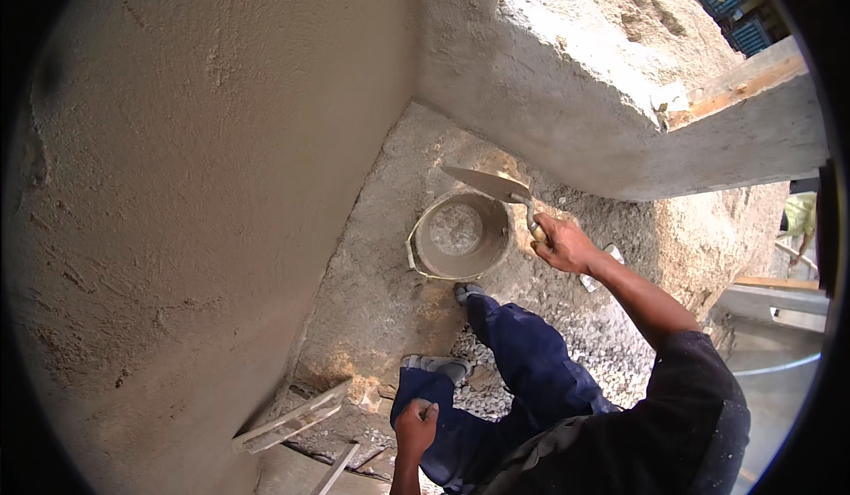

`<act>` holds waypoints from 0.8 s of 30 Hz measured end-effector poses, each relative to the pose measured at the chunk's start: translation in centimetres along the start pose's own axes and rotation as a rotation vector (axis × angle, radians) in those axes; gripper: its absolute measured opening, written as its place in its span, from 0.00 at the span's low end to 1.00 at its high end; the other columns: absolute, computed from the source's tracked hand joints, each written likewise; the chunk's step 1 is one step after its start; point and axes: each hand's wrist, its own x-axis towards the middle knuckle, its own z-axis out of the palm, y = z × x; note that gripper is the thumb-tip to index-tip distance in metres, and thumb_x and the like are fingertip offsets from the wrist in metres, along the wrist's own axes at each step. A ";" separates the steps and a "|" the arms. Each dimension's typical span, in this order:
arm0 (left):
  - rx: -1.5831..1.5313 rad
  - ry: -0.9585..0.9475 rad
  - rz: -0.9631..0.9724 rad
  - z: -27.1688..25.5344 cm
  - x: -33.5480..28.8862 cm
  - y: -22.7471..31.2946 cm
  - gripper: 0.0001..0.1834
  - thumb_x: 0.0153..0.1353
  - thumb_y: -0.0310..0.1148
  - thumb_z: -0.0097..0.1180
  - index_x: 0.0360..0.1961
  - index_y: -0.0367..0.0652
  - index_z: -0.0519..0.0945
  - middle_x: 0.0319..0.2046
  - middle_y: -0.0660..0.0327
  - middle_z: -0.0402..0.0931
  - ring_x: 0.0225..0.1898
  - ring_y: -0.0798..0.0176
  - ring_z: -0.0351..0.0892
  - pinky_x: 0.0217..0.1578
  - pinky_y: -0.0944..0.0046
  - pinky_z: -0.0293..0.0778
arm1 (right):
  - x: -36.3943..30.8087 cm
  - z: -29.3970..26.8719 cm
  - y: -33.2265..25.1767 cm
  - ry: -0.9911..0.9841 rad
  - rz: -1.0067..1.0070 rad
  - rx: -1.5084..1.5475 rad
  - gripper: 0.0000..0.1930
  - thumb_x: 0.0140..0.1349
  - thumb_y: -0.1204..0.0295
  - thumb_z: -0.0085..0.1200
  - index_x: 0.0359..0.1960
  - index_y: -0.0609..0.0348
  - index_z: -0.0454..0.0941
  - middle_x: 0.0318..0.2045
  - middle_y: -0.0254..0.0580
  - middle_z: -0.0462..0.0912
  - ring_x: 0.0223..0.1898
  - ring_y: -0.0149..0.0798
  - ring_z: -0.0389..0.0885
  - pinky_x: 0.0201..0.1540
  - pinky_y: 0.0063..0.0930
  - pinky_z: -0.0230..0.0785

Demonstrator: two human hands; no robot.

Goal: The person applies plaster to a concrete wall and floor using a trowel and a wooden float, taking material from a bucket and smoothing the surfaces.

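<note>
My right hand (565, 243) is wrapped round the handle of a pointed trowel (485, 181). The trowel's blade reaches leftward over the far rim of a round bucket (423, 256) that stands on the floor ahead of my feet. Grey mortar coats the bucket's inner wall, with a thin pale layer at the bottom. Its wire handle hangs down along the left side. My left hand (416, 426) is closed in a loose fist near my left knee, apart from the bucket, and no object shows in it.
A plastered wall (221, 185) rises at the left and meets a low plastered wall (549, 123) beyond the bucket. Wooden boards (292, 417) lie at the lower left. Gravel (611, 344) covers ground by my feet. Another person (799, 220) appears at the far right.
</note>
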 end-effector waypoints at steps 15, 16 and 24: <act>0.258 0.078 0.195 10.7 7.7 -12.4 0.15 0.61 0.41 0.53 0.34 0.37 0.79 0.29 0.45 0.77 0.35 0.40 0.77 0.37 0.44 0.74 | 20.3 -37.1 -10.4 1.143 -0.024 -0.114 0.29 0.65 0.49 0.47 0.58 0.60 0.63 0.41 0.59 0.78 0.41 0.52 0.80 0.45 0.45 0.73; 0.311 0.005 0.187 12.4 8.6 -15.0 0.16 0.62 0.42 0.52 0.36 0.38 0.79 0.31 0.45 0.78 0.37 0.40 0.77 0.39 0.44 0.73 | 20.9 -36.9 -10.5 1.125 0.012 -0.100 0.29 0.65 0.49 0.48 0.57 0.60 0.63 0.42 0.60 0.78 0.42 0.53 0.80 0.46 0.46 0.73; 0.289 -0.167 -0.112 9.2 15.1 -11.0 0.23 0.64 0.51 0.49 0.48 0.45 0.80 0.47 0.46 0.78 0.50 0.38 0.75 0.51 0.43 0.70 | 22.7 -19.4 -4.2 0.730 0.199 -0.241 0.24 0.70 0.55 0.39 0.48 0.68 0.68 0.37 0.68 0.80 0.44 0.64 0.78 0.49 0.51 0.68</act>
